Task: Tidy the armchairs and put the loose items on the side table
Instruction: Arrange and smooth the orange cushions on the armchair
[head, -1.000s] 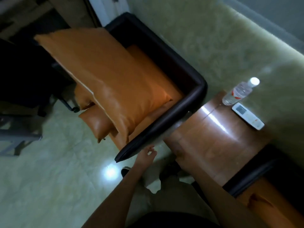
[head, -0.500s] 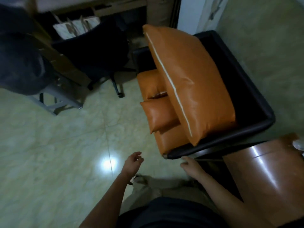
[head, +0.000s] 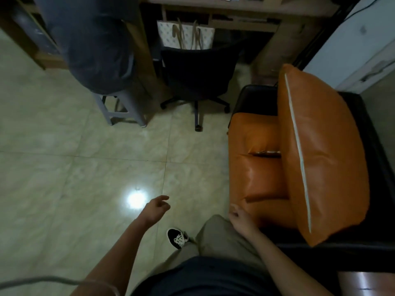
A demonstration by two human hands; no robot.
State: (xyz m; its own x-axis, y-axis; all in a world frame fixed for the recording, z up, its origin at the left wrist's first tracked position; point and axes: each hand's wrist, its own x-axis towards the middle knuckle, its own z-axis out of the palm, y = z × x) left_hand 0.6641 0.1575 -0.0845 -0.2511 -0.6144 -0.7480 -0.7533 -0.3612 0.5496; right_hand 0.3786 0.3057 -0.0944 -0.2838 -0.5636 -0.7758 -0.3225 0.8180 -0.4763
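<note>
armchair [head: 354,248] tidying is the step in hand, as i judge it: the big orange back cushion [head: 320,154] lies flat and slewed over the seat, its white piping running along the top face, when it should stand upright against the dark backrest. a smaller orange cushion [head: 259,178] sits on the seat cushion [head: 252,129] beside it, partly tucked under the big one's edge.

the right hand [head: 240,220] is loosely curled at the front corner of the seat, touching or just short of the leather; i cannot tell which. it holds nothing. the left hand [head: 157,209] hangs over the tiled floor [head: 64,167], fingers relaxed and half open, empty too.

to do this well, both hands should probably take the big cushion by its two near corners, lift it clear so it does not drag the small one off the seat, then stand it against the back with the piping level. the small cushion would then go in front of it.

a thin dark thing with a glint shows in the gap between the seat cushion and the small cushion; too indistinct to name, but worth checking as a loose item.

the side table [head: 367,284] shows only as a glossy brown corner at the lower right.

as for containers, a patterned paper gift bag [head: 186,35] with long handles stands under the desk [head: 245,7] behind a black office chair [head: 196,77]; its contents are hidden.
</note>
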